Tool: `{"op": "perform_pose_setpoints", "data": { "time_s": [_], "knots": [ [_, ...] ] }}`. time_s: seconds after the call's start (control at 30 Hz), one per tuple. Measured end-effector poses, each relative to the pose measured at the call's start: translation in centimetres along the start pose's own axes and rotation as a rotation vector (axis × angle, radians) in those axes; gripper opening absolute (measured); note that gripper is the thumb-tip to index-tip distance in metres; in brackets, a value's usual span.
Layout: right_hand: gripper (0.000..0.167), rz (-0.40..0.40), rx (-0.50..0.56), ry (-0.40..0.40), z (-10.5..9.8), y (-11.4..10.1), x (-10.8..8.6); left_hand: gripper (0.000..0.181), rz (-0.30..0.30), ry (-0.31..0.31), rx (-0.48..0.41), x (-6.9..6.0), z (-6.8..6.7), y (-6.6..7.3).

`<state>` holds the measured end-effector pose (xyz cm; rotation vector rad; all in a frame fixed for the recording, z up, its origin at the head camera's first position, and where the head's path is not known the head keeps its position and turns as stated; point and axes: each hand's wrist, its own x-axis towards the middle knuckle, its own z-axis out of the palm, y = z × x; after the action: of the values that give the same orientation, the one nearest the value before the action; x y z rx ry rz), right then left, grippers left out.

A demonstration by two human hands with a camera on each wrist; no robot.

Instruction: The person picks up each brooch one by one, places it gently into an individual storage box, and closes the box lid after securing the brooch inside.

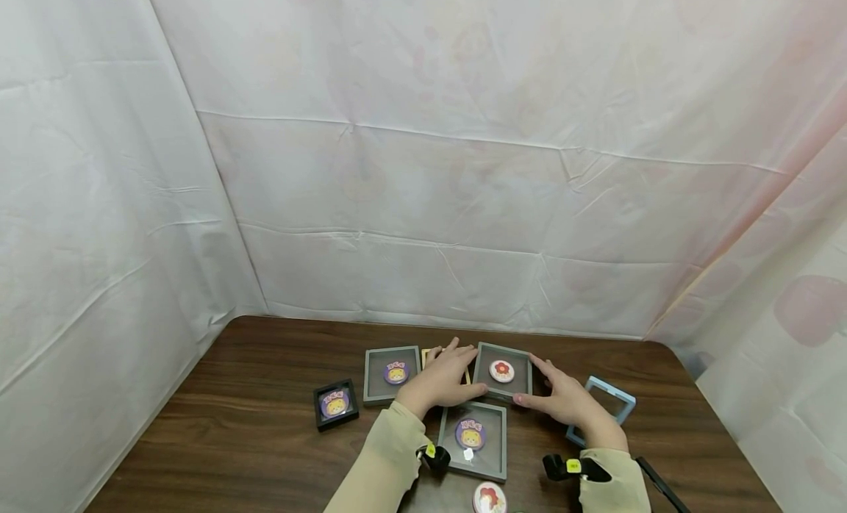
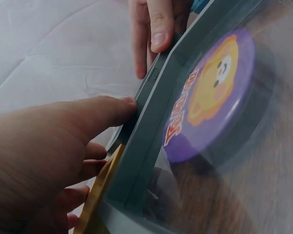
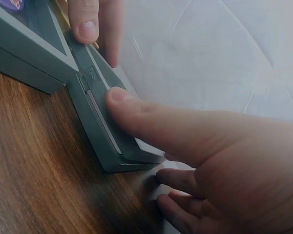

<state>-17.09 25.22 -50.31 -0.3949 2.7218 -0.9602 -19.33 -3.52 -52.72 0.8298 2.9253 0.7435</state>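
Between the left hand (image 1: pixel 445 379) and right hand (image 1: pixel 567 401), both pinching its opposite edges with thumb and fingers, apparently to steady it evenly, the gray flower-badge frame (image 1: pixel 517 359) is sitting beyond a bear-badge frame (image 1: pixel 493 445).

The left arm (image 1: pixel 373 461), clad in pale yellow-green cloth, slants from the near edge toward the far right; the right arm (image 1: pixel 615 487), sleeved alike, reaches far and leftward. The left hand (image 1: pixel 440 377) and right hand (image 1: pixel 569 404) face each other (backs uppermost), each thumb (image 3: pixel 141 112) spread nearer than the forefinger in a wide pinch.
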Motion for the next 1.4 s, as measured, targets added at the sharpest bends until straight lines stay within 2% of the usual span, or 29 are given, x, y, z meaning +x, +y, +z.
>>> {"op": "perform_pose_setpoints", "data": {
  "time_s": [0.07, 0.3, 0.97, 1.4],
  "knots": [
    [0.110, 0.004, 0.002, -0.002, 0.0, 0.0, 0.0, 0.076, 0.005, 0.000, 0.005, -0.2, -0.3, 0.3],
    [0.110, 0.006, -0.002, -0.005, -0.3, -0.2, -0.2, 0.075, -0.035, -0.035, 0.019, -0.6, -1.4, 1.7],
    [0.110, 0.013, 0.008, 0.011, -0.1, -0.2, -0.1, 0.075, -0.047, -0.039, 0.035, -0.4, -1.3, 2.0],
    [0.112, 0.046, 0.003, 0.038, 0.2, -0.2, 0.2, 0.076, -0.053, -0.036, 0.049, -0.5, -1.3, 2.3]
  ]
}}
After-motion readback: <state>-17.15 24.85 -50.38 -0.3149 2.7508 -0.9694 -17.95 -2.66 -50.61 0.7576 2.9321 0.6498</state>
